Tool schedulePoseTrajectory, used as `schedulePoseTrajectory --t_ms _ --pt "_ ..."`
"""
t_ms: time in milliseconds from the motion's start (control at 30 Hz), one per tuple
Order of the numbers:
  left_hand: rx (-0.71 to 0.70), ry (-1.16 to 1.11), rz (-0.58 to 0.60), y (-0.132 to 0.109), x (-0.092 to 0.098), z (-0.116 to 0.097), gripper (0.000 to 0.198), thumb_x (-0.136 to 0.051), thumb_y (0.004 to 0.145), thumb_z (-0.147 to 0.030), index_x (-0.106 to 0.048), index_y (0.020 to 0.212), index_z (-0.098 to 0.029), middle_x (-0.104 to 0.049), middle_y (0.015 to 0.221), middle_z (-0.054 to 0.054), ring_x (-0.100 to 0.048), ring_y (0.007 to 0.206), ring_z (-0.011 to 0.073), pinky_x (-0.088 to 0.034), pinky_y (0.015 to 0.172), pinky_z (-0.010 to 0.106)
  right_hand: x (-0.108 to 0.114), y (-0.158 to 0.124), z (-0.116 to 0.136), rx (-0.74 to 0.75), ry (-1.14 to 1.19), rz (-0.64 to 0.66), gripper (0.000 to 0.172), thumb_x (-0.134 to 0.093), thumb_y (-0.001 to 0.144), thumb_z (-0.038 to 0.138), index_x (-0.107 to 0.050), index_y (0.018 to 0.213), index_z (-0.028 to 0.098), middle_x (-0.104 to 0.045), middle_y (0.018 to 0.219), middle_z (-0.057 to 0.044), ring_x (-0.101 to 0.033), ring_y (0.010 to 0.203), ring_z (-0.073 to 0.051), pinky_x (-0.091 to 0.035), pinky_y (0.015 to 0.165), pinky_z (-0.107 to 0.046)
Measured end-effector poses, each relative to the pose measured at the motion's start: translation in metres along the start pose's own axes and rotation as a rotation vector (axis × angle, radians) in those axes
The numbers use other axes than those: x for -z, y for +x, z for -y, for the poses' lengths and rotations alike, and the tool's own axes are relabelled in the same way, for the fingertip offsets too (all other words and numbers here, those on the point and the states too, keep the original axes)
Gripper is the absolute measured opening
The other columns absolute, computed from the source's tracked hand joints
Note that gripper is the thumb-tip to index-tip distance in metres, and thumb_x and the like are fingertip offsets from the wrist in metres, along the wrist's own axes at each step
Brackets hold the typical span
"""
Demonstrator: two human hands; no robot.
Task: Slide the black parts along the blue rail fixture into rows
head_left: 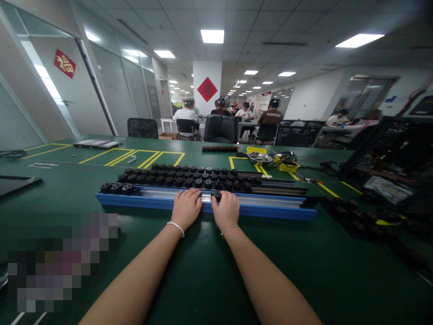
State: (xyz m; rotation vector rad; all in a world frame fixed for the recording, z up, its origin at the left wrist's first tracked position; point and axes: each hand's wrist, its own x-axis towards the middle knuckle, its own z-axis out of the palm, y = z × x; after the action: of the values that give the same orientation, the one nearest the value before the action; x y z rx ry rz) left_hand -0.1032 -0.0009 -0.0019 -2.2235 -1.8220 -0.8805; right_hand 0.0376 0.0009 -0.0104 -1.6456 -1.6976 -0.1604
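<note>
A long blue-edged rail tray [142, 200] lies across the green table, with a silver channel along its front. Behind it sit rows of several small black round parts [189, 176]. My left hand [186, 208] rests on the silver channel, fingers curled down and pressed onto it. My right hand [226, 210] lies beside it, fingers bent around one small black part [216, 195] on the channel. A few more black parts [117, 187] stand at the tray's left end. Both wrists wear thin bracelets.
A metal bowl [259, 157] and yellow bins [287, 166] stand behind the tray. Black crates with parts [389, 167] fill the right side. A dark tray [16, 183] lies at the left. Black chairs and several seated people are beyond the table.
</note>
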Motion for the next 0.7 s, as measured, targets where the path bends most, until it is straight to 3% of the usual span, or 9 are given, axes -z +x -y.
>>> schedulePoseTrajectory --t_ms 700 --pt "-0.031 0.041 -0.015 0.0009 0.0001 0.0015 0.034 -0.04 0.087 -0.028 -0.063 0.111 -0.022 -0.063 0.121 0.002 -0.054 0.113 0.0206 -0.037 0.099 0.039 0.0045 0.0005 -0.0078 -0.041 -0.016 -0.045 0.027 -0.052 0.081 0.031 -0.06 0.099 0.012 -0.064 0.098 -0.011 -0.052 0.097 -0.024 -0.031 0.093 -0.034"
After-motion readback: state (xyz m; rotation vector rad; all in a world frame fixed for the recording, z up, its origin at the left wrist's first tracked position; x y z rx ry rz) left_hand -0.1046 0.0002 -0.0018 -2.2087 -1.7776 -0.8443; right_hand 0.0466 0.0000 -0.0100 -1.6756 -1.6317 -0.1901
